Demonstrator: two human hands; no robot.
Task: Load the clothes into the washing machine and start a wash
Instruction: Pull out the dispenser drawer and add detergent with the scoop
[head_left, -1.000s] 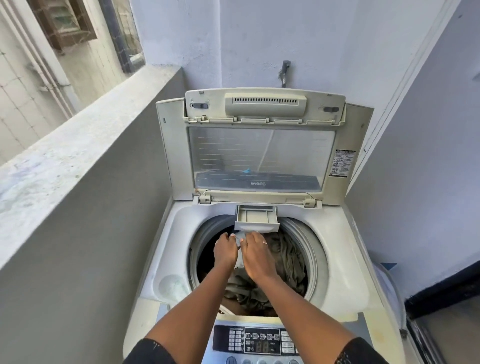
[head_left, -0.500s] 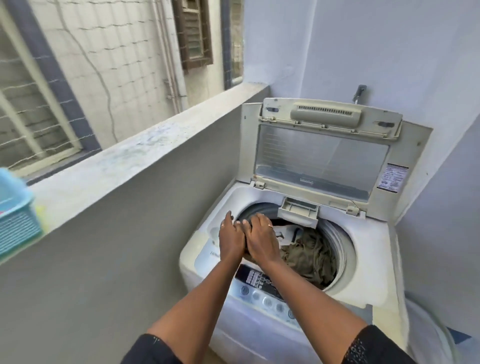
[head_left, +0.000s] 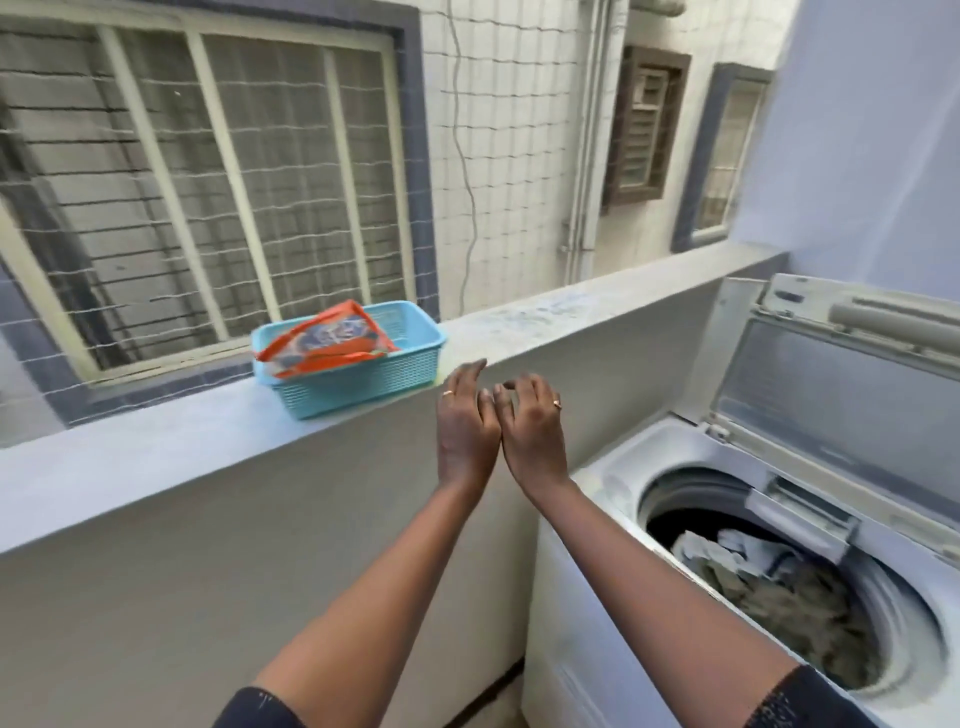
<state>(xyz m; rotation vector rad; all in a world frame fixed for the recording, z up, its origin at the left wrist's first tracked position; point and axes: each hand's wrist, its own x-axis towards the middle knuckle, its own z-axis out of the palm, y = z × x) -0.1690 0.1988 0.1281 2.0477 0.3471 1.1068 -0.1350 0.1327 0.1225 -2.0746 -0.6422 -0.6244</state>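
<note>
Our left hand (head_left: 465, 423) and right hand (head_left: 531, 428) hover side by side, both relaxed and empty. Clothes (head_left: 779, 590) sit in the washer (head_left: 587, 525) at our right. The packet (head_left: 332, 340) lies in the basket (head_left: 358, 397) ahead-left, nearer our left hand, its long axis across our reach.

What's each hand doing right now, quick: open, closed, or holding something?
Left hand: open, fingers straight, holding nothing.
Right hand: open, fingers loosely curled, nothing visible in it.
</note>
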